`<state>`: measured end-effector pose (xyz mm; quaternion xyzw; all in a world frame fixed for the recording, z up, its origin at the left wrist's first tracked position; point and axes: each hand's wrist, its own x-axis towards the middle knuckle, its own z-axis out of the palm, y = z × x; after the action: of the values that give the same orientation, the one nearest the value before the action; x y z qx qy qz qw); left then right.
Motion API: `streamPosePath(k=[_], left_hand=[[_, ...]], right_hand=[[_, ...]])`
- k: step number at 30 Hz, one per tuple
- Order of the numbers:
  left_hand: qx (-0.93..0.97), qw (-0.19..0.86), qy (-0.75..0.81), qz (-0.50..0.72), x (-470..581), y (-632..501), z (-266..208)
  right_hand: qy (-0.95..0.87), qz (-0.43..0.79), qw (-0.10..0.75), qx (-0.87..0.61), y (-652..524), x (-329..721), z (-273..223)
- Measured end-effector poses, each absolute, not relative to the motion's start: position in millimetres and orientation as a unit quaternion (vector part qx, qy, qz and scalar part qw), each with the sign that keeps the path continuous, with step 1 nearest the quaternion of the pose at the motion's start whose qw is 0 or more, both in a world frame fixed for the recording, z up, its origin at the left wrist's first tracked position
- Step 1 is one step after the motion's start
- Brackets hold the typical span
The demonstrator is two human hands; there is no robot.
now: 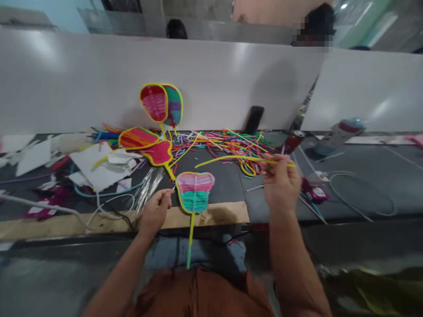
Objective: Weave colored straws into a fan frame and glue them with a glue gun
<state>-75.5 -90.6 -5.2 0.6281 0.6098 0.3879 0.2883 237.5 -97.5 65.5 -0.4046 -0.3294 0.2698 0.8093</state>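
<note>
Between my hands is a paddle-shaped fan (194, 202) of fuzzy pipe cleaners, banded lilac, pink and teal. Yellow trims part of its rim, and its yellow-green handle points toward me past the table edge. My right hand (281, 182) is closed on a long yellow pipe cleaner (228, 157), held up so that it stretches leftward above the table. Just left of the fan, my left hand (157, 210) is closed with thumb and fingers pinched together; whatever they hold is too small to make out.
Finished-looking fans (153, 103) lean on the white partition (211, 75), near loose coloured pipe cleaners (228, 141). A phone (254, 119), a red can (294, 141) and a bottle (342, 136) stand rightward. Paper scraps (95, 165) and a white cable (112, 215) lie left.
</note>
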Motion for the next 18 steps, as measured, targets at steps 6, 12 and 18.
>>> streamPosePath(k=[6,12,18], left_hand=[[0.590,0.406,0.541,0.441,-70,-86,-5],[0.631,0.374,0.542,0.409,-72,-85,0],[0.739,0.278,0.477,0.385,-51,-87,15]], right_hand=[[-0.310,0.124,0.842,-0.424,-128,256,88],[-0.334,0.135,0.788,-0.499,-144,276,80],[-0.479,0.411,0.537,-0.560,-144,229,29]])
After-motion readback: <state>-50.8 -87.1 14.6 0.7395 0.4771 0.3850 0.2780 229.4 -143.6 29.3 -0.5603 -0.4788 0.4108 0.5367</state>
